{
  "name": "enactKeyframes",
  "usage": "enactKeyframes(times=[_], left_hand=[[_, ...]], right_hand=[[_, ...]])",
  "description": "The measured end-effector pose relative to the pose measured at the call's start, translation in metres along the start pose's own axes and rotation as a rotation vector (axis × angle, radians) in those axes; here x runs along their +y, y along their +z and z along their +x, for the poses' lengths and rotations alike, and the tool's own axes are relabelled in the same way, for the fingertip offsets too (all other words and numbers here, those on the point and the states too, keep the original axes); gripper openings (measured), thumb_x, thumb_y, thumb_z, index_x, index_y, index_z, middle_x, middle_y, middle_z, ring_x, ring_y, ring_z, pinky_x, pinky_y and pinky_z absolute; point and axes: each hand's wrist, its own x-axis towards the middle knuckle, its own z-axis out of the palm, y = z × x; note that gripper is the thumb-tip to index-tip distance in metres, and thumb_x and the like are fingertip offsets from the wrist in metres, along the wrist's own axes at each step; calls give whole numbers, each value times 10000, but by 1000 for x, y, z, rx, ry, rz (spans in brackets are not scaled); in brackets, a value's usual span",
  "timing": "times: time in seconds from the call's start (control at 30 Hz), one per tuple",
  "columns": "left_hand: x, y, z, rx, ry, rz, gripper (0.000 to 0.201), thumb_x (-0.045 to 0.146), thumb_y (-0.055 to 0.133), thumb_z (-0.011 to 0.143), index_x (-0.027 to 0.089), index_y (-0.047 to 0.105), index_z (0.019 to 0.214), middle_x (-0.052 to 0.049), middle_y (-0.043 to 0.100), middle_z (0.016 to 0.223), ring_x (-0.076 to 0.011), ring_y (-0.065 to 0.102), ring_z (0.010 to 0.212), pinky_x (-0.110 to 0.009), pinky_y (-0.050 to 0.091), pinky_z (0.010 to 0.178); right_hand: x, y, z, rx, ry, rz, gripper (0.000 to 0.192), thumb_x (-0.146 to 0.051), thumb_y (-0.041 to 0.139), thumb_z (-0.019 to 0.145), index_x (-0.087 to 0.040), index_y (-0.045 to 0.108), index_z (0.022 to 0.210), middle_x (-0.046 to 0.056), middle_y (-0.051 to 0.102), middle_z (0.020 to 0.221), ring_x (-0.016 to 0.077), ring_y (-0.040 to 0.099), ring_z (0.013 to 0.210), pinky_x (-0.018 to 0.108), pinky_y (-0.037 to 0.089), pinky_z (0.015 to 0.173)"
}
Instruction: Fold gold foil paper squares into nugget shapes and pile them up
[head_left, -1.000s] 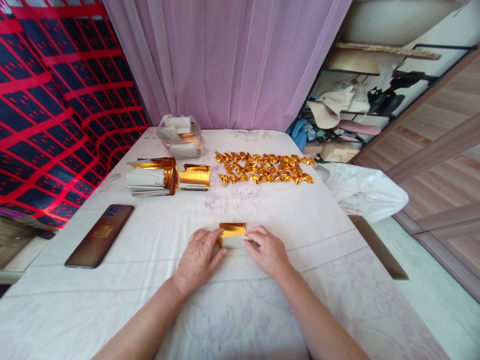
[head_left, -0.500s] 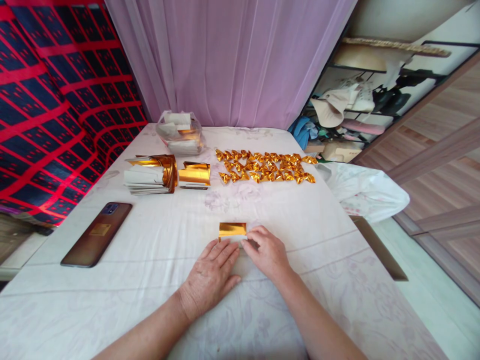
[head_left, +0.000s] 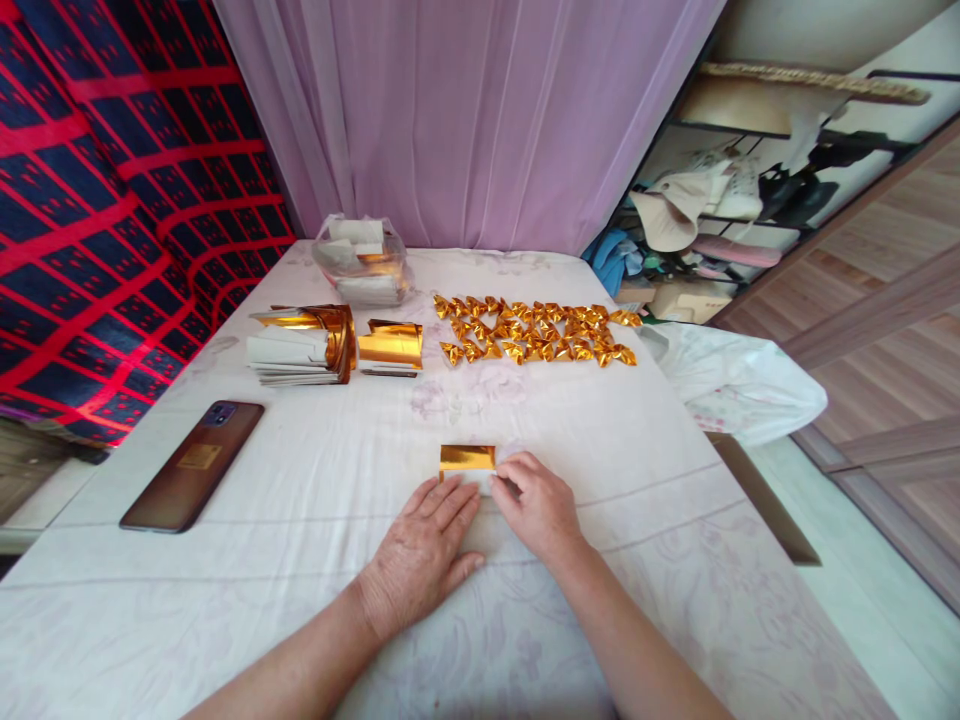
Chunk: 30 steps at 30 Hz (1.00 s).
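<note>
A small sheet of gold foil paper lies on the table in front of me, its far strip shiny gold and its near strip white, apparently folded over. My left hand lies flat with fingers stretched, the fingertips resting on the paper's near edge. My right hand is closed, thumb and forefinger pinching the paper's right edge. Part of the near edge is hidden under my fingers. Beyond it are rows of folded gold foil pieces.
A fanned stack of gold-and-white papers and a smaller stack stand at the back left, before a clear plastic bag of more papers. A brown phone lies left. A white plastic bag sits beyond the table's right edge.
My right hand has shifted very slightly along the paper's right edge. The left hand and the paper stay in place; the whole view has moved a little.
</note>
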Motion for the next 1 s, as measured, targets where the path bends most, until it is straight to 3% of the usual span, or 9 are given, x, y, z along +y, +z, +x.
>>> enactKeyframes(times=[1.0], left_hand=[[-2,2,0,-23,-40,-95,593,463,522,919,184,395,1427,-116,534,1404,-285,422,1353,-497,320,1129]], right_hand=[[-1,1,1,5,-1,-43,169,-280,516,880,-246,639,770,3,654,844,143,631,767,241,446,672]])
